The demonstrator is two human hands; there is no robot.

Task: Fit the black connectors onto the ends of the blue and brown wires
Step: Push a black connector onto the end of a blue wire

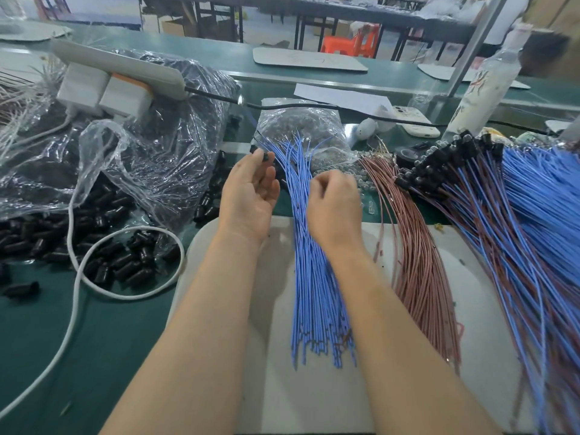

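we are seeing the black connector (pixel 265 156) half hidden by the left hand's (pixel 251 196) fingertips, the right hand's (pixel 334 205) knuckles covering its fingertips, the finished wires (pixel 518 246) blurring off the right edge

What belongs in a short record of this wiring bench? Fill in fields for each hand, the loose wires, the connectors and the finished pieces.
left hand: palm up, fingertips pinch one black connector
right hand: fingers curled over the blue wires; grip unclear
blue wires: loose bundle on the grey mat, between the forearms
brown wires: bundle right of the blue
loose connectors: heap on the green table, left
finished wires: connectors fitted, far right
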